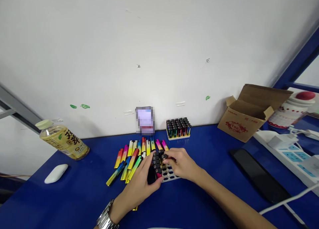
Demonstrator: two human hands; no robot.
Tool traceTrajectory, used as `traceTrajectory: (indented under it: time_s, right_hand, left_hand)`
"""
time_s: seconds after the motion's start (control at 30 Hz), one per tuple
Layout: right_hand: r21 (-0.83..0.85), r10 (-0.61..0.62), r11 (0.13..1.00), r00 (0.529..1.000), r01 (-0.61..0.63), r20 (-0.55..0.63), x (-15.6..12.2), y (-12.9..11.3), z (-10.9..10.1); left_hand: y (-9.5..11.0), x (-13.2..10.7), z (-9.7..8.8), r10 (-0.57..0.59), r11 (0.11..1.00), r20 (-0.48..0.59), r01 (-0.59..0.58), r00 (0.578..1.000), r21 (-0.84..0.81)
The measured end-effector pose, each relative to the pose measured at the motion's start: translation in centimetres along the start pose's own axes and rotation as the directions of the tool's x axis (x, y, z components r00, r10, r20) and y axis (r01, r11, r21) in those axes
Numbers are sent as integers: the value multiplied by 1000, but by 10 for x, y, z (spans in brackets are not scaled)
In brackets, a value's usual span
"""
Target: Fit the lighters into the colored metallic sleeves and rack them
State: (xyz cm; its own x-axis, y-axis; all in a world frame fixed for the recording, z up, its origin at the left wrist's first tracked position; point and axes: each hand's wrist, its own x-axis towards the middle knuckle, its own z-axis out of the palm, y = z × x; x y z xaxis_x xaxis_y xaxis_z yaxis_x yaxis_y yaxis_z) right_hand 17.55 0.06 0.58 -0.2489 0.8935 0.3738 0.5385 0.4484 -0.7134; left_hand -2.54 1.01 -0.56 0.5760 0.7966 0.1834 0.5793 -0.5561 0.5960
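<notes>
A white tray with rows of holes (169, 173) lies on the blue table, with a column of black-topped lighters (156, 162) standing at its left side. My left hand (141, 181) curls around that column, its thumb by the front lighter and its fingers along the far left. Between the thumb and fingers of my right hand (183, 162) is the black top of one lighter (164, 157), over the tray. How far this lighter sits in a hole is hidden. Several bright metallic lighters (134, 159) lie loosely left of and behind my left hand.
By the wall stands a filled tray of lighters (178, 128), near a propped phone (145, 120). To the right are an open cardboard box (239, 119), a black phone (259, 174), and a power strip (294, 156). A drink bottle (64, 141) and white case (56, 173) are left.
</notes>
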Motion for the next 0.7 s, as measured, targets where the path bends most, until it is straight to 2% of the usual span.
traceTrajectory:
  time_s: [0.07,0.17,0.27,0.4,0.5,0.6,0.7]
  right_hand:
    - [8,34,999,999,-34,-14,1,3,2]
    - [6,72,997,993,-72,-99,1,12,1]
    - [-140,71,985,981,-98,-183,2,19,-1]
    - [-449,124,880,987,-157,-103,1,21,2]
    - [-560,169,810,984,-176,-65,2,22,5]
    - [-545,255,800,965,-249,-67,3,28,4]
    - [-354,283,888,955,-294,-83,5,37,4]
  left_hand:
    - [0,0,0,1,1000,1,-1,1000,-1]
    - [-1,0,0,-6,1000,-1,6,1000,14]
    - [-1,-1,0,-14,999,-4,14,1000,32]
    - [0,0,-1,-31,999,5,31,1000,38]
    - [1,0,-2,-43,998,20,42,999,39]
    - [2,0,-3,-54,998,40,52,998,30]
    - [2,-1,-3,-69,997,62,67,996,27]
